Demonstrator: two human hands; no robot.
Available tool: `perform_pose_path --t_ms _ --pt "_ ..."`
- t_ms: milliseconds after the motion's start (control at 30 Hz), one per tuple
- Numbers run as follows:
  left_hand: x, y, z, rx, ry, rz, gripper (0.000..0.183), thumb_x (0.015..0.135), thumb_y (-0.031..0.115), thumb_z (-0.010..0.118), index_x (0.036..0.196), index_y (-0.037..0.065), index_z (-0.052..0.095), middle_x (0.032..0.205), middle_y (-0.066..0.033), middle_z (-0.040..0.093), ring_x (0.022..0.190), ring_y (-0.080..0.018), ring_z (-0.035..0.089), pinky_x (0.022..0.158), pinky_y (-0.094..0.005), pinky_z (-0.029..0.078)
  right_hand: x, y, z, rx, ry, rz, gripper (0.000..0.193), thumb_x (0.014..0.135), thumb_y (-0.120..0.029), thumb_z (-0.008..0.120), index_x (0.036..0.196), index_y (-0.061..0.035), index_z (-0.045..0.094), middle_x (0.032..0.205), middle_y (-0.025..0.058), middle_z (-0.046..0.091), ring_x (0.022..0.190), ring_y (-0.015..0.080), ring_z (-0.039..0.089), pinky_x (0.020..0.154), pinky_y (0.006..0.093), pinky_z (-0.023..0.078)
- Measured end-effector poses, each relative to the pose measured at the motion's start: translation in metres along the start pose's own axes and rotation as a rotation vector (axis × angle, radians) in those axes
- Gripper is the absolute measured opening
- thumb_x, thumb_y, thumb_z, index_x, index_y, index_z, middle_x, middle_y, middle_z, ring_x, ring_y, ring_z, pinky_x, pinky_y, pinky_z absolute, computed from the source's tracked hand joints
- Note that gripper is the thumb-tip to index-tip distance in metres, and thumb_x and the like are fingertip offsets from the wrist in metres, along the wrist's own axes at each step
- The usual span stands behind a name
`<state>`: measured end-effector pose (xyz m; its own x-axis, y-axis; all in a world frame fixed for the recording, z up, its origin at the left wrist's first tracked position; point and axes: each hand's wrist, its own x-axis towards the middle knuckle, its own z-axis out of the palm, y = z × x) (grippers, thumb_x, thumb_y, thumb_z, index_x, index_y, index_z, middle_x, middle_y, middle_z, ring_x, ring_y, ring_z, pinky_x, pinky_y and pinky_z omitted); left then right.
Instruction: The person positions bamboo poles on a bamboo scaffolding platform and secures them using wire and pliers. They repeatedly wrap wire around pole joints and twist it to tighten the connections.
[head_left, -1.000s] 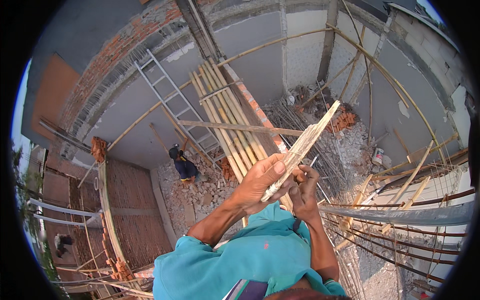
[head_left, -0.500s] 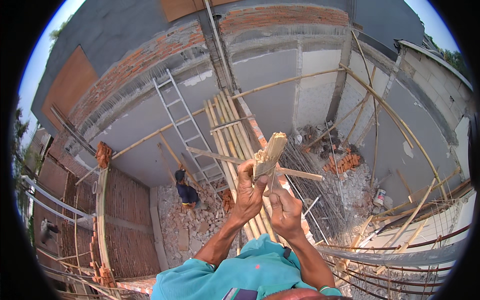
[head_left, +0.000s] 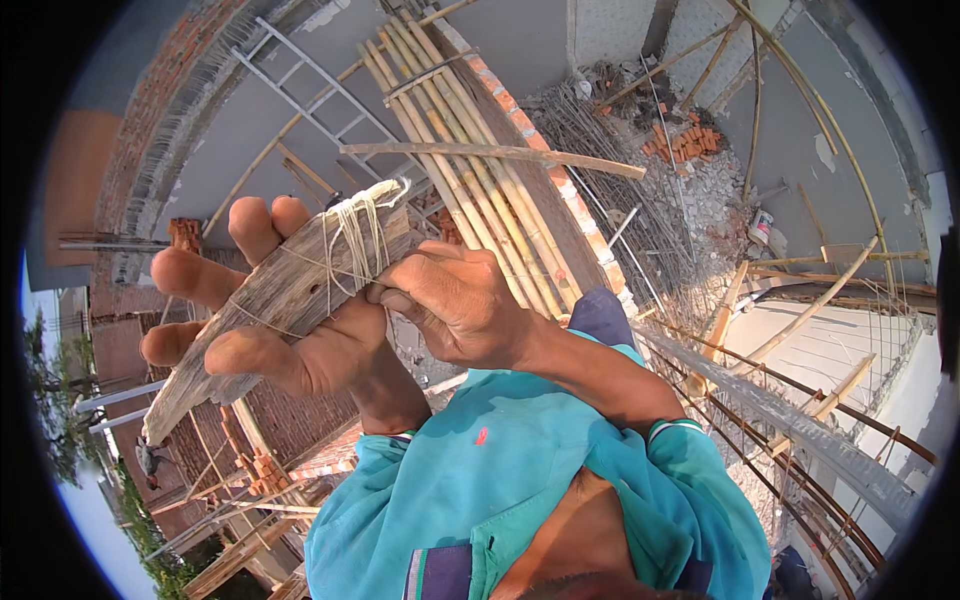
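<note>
One left hand (head_left: 345, 350) and one right hand (head_left: 460, 305) are counted. One weathered board (head_left: 270, 295) is counted. One metal ladder (head_left: 325, 79), one crosswise plank (head_left: 590, 163), one white container (head_left: 762, 228) and one teal shirt (head_left: 560, 460) are recorded. At least four bamboo poles (head_left: 500, 215) are grouped side by side. The orange bricks (head_left: 685, 142) cannot be counted exactly.

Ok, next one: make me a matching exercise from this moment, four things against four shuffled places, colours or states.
Things:
1. Wood piece
2. String
3. Ladder
4. Bamboo poles

Descriptions:
A. Silvery, in front of the grey wall
B. Lying side by side, crossed by a plank
C. Weathered, in the left hand
D. Pale, wound in several turns near the right hand

Pairs: 1-C, 2-D, 3-A, 4-B
</note>
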<state>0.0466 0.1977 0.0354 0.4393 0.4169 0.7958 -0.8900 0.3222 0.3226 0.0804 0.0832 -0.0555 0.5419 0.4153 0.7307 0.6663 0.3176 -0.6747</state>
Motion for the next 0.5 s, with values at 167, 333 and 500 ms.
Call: perform_pose_path --t_ms 167,333,500 --pt "0.049 0.056 0.003 -0.565 0.349 -0.203 0.007 0.099 0.007 0.061 0.098 0.013 0.064 0.099 -0.0068 0.066 0.098 -0.0271 0.067 0.089 -0.0542 0.058 -0.002 0.054 0.029 0.231 -0.157 0.278 0.010 0.091 -0.004 0.065 0.101 -0.0055 0.064 0.071 0.0086 0.063 0.060 0.0291 0.063 0.057 0.0397 0.048" --pt "0.031 0.054 -0.026 -0.300 0.135 -0.714 0.011 0.101 0.015 0.063 0.102 0.008 0.055 0.082 -0.0101 0.065 0.076 -0.0221 0.066 0.077 -0.0444 0.060 0.068 0.101 -0.011 0.058 0.079 0.277 0.014 0.100 -0.015 0.066 0.100 -0.0021 0.067 0.071 0.0123 0.066 0.058 0.0263 0.066 0.055 0.0379 0.049" --pt "0.022 -0.030 -0.071 1.052 0.232 -0.115 0.023 0.105 0.032 0.061 0.108 0.010 0.055 0.092 -0.0083 0.066 0.094 -0.0235 0.067 0.092 -0.0432 0.058 0.098 0.088 -0.043 -0.020 -0.010 0.062 0.011 0.092 -0.002 0.069 0.103 -0.0023 0.069 0.079 0.0122 0.072 0.064 0.0297 0.069 0.055 0.0375 0.052"
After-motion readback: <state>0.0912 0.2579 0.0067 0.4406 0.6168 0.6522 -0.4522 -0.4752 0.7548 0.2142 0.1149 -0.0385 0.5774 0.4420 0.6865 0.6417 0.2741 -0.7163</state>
